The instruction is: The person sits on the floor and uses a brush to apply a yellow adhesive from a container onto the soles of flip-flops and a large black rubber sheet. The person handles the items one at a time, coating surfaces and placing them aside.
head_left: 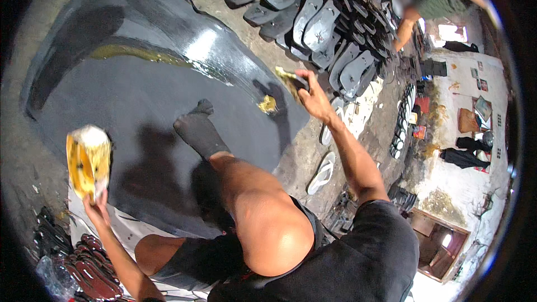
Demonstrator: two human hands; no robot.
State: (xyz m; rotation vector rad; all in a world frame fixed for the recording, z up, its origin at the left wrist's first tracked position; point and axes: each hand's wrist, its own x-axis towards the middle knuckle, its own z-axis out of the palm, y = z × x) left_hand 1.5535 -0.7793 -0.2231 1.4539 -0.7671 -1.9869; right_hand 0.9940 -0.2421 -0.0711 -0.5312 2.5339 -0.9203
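My left hand (98, 203) holds up a yellow glue-smeared can (88, 159) at the lower left. In my right hand (312, 96) is a brush (290, 80) coated in yellow glue, raised just above the right edge of a large black rubber sheet (123, 106). A blob of yellow glue (268, 104) lies on the sheet below the brush, and a glossy glue streak (151, 55) runs across the sheet's upper part. My sock-covered foot (199, 131) rests on the sheet, with my bare knee (271, 229) in front.
Many dark sole cut-outs (313, 19) lie in overlapping rows at the top. Another person (433, 3) bends at the top right. A pale sole (323, 170) lies on the concrete floor. Red-brown soles (92, 268) are piled at the lower left.
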